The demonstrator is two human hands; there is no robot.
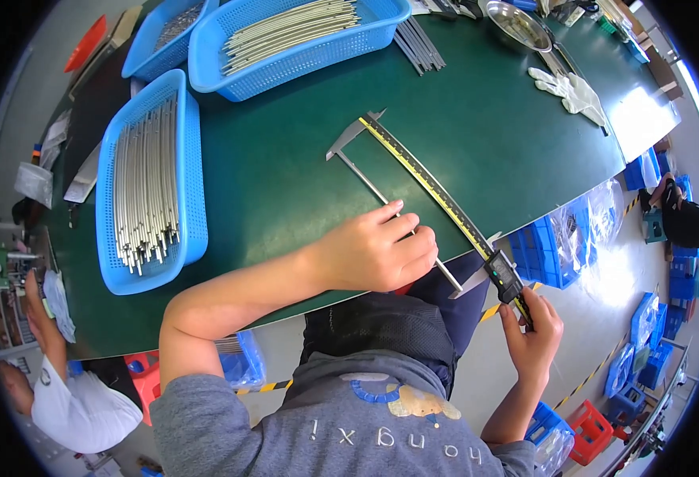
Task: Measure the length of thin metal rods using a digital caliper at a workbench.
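My left hand is closed around a thin metal rod, pinching it near the middle. The rod lies between the jaws of a long digital caliper, its far end at the fixed jaw and its near end by the sliding jaw. My right hand grips the caliper's near end, just below the dark display head. The caliper reaches slantwise over the green table, its far jaw toward the table's middle. Whether both rod ends touch the jaws is too fine to tell.
A blue basket of metal rods stands left; another blue basket of rods is behind it. Dark rods, a white glove and a metal pan lie at the back. Another person sits at left.
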